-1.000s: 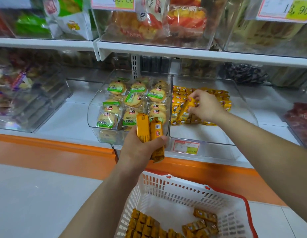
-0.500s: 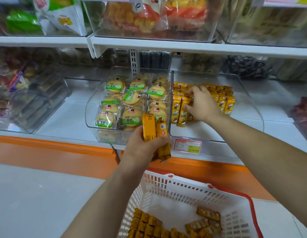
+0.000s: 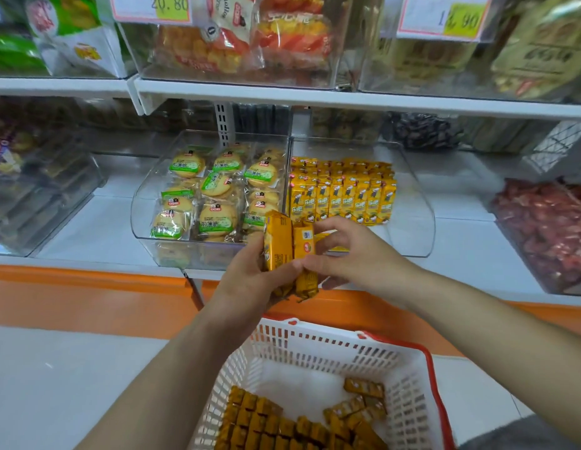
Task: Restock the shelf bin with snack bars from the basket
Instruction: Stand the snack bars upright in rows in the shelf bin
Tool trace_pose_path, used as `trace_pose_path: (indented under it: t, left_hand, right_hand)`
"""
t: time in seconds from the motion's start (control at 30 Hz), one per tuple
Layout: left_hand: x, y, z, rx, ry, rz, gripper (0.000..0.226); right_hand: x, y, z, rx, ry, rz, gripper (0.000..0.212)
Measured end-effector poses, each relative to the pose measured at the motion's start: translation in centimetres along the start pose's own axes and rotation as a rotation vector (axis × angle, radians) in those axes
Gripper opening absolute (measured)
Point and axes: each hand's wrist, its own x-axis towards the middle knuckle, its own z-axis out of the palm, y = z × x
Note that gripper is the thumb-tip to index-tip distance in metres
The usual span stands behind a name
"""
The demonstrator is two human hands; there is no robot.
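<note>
While the left hand [image 3: 250,280] grips a small bunch of bars [image 3: 281,248] upright, their long axes nearly vertical, the right hand [image 3: 354,254] pinches the rightmost one between thumb and forefinger, its other fingers loosely spread. Both hands hang just before the front lip of the bin [image 3: 415,222] and above the basket [image 3: 347,344]. The bin lies ahead and slightly right of the hands. Its stocked bars [image 3: 341,196] stand on end in tidy rows at the back, faces forward, with bare floor in front of them. The coming move looks like a short forward reach by the right hand, the nearer one, keeping the bar upright to match the rows. Loose bars [image 3: 282,427] lie flat in the basket. A price tag [image 3: 152,6] overhead reads "20.80"; a second tag [image 3: 445,17] is blurred. The yellow wrappers carry characters too small to read surely. Biscuit packs [image 3: 217,193] next door wear green labels.
</note>
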Motion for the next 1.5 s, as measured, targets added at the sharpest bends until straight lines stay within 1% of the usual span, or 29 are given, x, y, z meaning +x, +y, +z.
trace_pose_path:
  t: [0.07,0.1,0.17,0.2,0.33,0.37,0.53,0.6,0.67,0.7,0.8,0.87,0.93,1.0,1.1,1.13,1.2,1.23,1.3,1.4,1.43,1.5]
  left_hand:
    - [-0.3,-0.2,0.4,-0.038,-0.041,-0.001,0.038]
    - [-0.3,-0.4,0.6,-0.065,-0.050,-0.004,0.038]
    - [-0.3,-0.7,0.8,-0.122,-0.040,-0.010,0.036]
    - [-0.3,-0.7,0.9,-0.145,-0.019,-0.012,0.035]
    - [0.1,-0.2,0.4,-0.187,0.094,0.009,0.033]
    - [0.2,0.0,0.2,-0.184,0.115,0.017,0.030]
    - [0.3,-0.1,-0.1,-0.053,0.155,0.028,0.020]
    - [0.3,-0.2,-0.3,0.014,0.179,0.019,0.016]
    - [0.2,-0.1,-0.3,0.066,0.205,0.009,0.014]
    - [0.1,-0.1,-0.3,0.094,0.221,0.005,0.017]
    - [-0.2,0.1,0.0,0.175,0.261,0.021,0.021]
    - [-0.2,0.4,0.4,0.196,0.267,0.053,0.023]
    - [0.4,1.3,1.1,0.232,0.259,0.090,0.027]
    - [2.3,2.5,2.1,0.342,0.244,0.143,0.030]
    - [7.5,3.9,4.3,0.569,0.162,0.238,0.023]
    - [9.7,3.9,5.1,0.692,0.125,0.236,0.020]
    - [14.1,3.1,6.5,0.973,0.098,0.162,0.024]
    - [16.0,2.3,7.1,1.086,0.086,0.118,0.028]
    - [19.1,0.4,8.0,1.250,0.010,0.047,0.047]
    - [21.8,-1.6,8.6,1.517,-0.095,0.053,0.078]
    - [22.3,-2.0,8.8,1.570,-0.127,0.068,0.083]
    - [22.9,-2.8,9.2,1.602,-0.204,0.098,0.080]
  right_hand:
    - [-0.6,0.0,-0.4,-0.019,-0.018,-0.022,0.080]
    - [-1.0,0.1,-0.5,-0.056,-0.020,-0.036,0.079]
    - [-1.4,0.8,-0.4,-0.096,-0.011,-0.055,0.068]
    - [-1.4,0.9,-0.3,-0.073,-0.004,-0.054,0.062]
    - [-0.8,0.8,-0.9,0.281,-0.038,0.063,0.051]
    - [-0.8,0.8,-1.2,0.337,-0.050,0.075,0.050]
    - [-0.7,1.1,-1.7,0.455,-0.104,0.094,0.046]
    - [-0.4,1.4,-1.9,0.474,-0.090,0.110,0.042]
    - [0.0,1.6,-2.7,0.475,-0.056,0.107,0.038]
    - [0.2,1.6,-3.3,0.473,-0.029,0.089,0.037]
    - [0.8,1.4,-6.1,0.436,0.154,0.011,0.037]
    - [0.9,1.3,-8.4,0.324,0.291,-0.061,0.042]
    - [0.8,1.3,-10.5,0.213,0.380,-0.120,0.054]
    - [0.7,1.2,-12.0,0.173,0.423,-0.155,0.057]
    - [0.7,1.8,-13.5,0.136,0.463,-0.136,0.048]
    - [0.7,2.1,-13.9,0.127,0.475,-0.122,0.047]
    - [0.8,2.9,-14.8,0.102,0.500,-0.110,0.047]
    - [1.0,3.3,-15.1,0.090,0.516,-0.110,0.046]
    - [1.2,3.8,-15.8,0.086,0.540,-0.106,0.046]
    - [1.4,4.3,-16.3,0.083,0.539,-0.099,0.047]
    - [1.5,4.4,-16.5,0.076,0.538,-0.099,0.047]
    - [1.6,4.4,-16.6,0.067,0.542,-0.106,0.046]
